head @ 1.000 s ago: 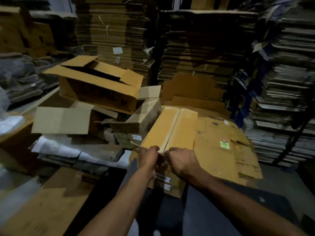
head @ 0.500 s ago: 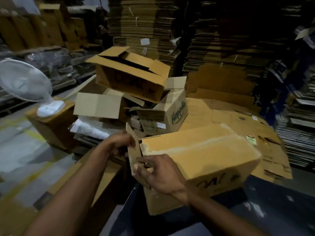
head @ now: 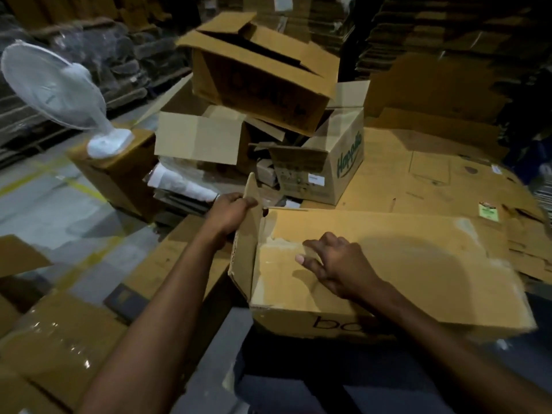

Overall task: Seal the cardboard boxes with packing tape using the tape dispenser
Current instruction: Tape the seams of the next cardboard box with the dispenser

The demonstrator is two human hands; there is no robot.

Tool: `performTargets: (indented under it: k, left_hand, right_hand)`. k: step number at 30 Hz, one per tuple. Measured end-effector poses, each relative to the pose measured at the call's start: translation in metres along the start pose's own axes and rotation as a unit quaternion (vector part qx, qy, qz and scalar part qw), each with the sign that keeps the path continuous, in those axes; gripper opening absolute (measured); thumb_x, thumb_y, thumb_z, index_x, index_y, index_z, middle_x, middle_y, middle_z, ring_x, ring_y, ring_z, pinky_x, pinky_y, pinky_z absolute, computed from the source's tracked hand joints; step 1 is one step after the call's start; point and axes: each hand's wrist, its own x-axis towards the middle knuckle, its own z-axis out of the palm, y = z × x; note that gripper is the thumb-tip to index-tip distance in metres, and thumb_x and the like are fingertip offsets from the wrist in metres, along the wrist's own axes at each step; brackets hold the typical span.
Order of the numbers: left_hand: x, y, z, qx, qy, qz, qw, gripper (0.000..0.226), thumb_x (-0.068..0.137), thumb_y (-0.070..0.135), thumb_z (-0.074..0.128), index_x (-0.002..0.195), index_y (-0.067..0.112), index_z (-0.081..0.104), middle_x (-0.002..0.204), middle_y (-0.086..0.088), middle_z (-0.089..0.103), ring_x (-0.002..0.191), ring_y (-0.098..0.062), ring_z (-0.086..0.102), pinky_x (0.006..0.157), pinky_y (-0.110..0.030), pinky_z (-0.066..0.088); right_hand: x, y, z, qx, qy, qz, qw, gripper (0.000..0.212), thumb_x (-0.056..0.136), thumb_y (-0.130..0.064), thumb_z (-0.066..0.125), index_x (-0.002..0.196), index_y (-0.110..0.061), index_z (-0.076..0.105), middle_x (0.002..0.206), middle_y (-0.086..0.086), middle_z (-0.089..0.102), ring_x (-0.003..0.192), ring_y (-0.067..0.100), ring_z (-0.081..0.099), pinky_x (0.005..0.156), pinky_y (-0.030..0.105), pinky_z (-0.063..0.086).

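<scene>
A brown cardboard box [head: 418,264] lies on its side in front of me, its long face up and dark lettering on the near side. At its left end a flap [head: 252,222] stands open. My left hand [head: 230,215] grips that flap from the outside. My right hand [head: 337,264] rests on the box's top near the left end, fingers spread and bent. No tape dispenser is in view.
Behind the box stands a heap of open cartons, one marked in green [head: 328,165], another tilted on top [head: 263,73]. Flattened cardboard [head: 448,180] lies at the right. A white fan [head: 59,94] sits on a box at the left. Tall cardboard stacks fill the background.
The box has been turned from end-on to sideways across my front. My left hand moved onto the open end flap, and my right hand shifted from the box's end onto its top face.
</scene>
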Motion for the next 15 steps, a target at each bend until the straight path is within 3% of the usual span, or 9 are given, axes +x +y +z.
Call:
performTargets:
  k: [2, 4, 7, 10, 13, 15]
  left_hand:
    - [0.005, -0.003, -0.003, -0.011, 0.002, -0.016, 1.0, 0.016, 0.1, 0.038, 0.062, 0.107, 0.025, 0.068, 0.1, -0.005, 0.073, 0.092, -0.026, 0.071, 0.08, -0.039, 0.058]
    - [0.012, -0.008, -0.007, -0.023, 0.013, -0.024, 0.999, 0.016, 0.098, 0.038, 0.065, 0.103, 0.023, 0.069, 0.101, -0.01, 0.075, 0.091, -0.028, 0.072, 0.076, -0.04, 0.057]
    - [0.019, -0.012, -0.009, -0.044, 0.031, -0.016, 0.998, 0.026, 0.095, 0.033, 0.068, 0.112, 0.014, 0.074, 0.105, -0.014, 0.076, 0.092, -0.03, 0.074, 0.076, -0.04, 0.06]
    - [0.019, -0.014, -0.003, -0.08, 0.015, -0.027, 0.996, 0.028, 0.097, 0.033, 0.065, 0.118, 0.015, 0.07, 0.11, -0.013, 0.072, 0.097, -0.031, 0.071, 0.071, -0.035, 0.053]
    - [0.017, -0.01, 0.005, -0.102, 0.02, -0.03, 0.994, 0.009, 0.098, 0.033, 0.065, 0.101, 0.025, 0.067, 0.114, -0.011, 0.071, 0.101, -0.029, 0.069, 0.072, -0.034, 0.051]
    - [0.015, -0.008, 0.011, -0.107, 0.026, -0.023, 0.994, 0.007, 0.097, 0.035, 0.066, 0.092, 0.03, 0.065, 0.118, -0.011, 0.071, 0.104, -0.029, 0.069, 0.083, -0.038, 0.055]
  right_hand:
    - [-0.02, -0.008, -0.028, 0.035, 0.039, -0.014, 0.999, 0.062, 0.099, -0.071, 0.016, 0.13, -0.038, 0.058, 0.113, -0.005, 0.059, 0.101, 0.018, 0.058, 0.084, 0.04, 0.048]
    - [-0.045, -0.016, -0.059, 0.103, 0.043, -0.012, 0.994, 0.05, 0.103, -0.066, 0.024, 0.105, -0.035, 0.064, 0.095, -0.011, 0.06, 0.084, 0.01, 0.058, 0.074, 0.039, 0.05]
    - [-0.074, -0.021, -0.075, 0.14, -0.084, 0.004, 0.987, 0.053, 0.102, -0.065, 0.036, 0.08, -0.025, 0.062, 0.074, -0.004, 0.064, 0.065, 0.01, 0.06, 0.064, 0.043, 0.054]
    - [-0.077, -0.023, -0.046, 0.14, -0.198, 0.024, 0.97, 0.043, 0.1, -0.058, 0.05, 0.073, -0.026, 0.06, 0.076, -0.005, 0.064, 0.069, 0.015, 0.063, 0.066, 0.041, 0.054]
    - [-0.065, -0.026, -0.009, 0.161, -0.188, 0.034, 0.968, 0.027, 0.099, -0.046, 0.059, 0.074, -0.035, 0.058, 0.074, -0.012, 0.062, 0.072, 0.01, 0.062, 0.058, 0.029, 0.046]
    - [-0.056, -0.029, 0.003, 0.171, -0.16, 0.058, 0.97, 0.022, 0.099, -0.046, 0.061, 0.081, -0.033, 0.062, 0.073, -0.013, 0.064, 0.067, 0.004, 0.06, 0.055, 0.025, 0.042]
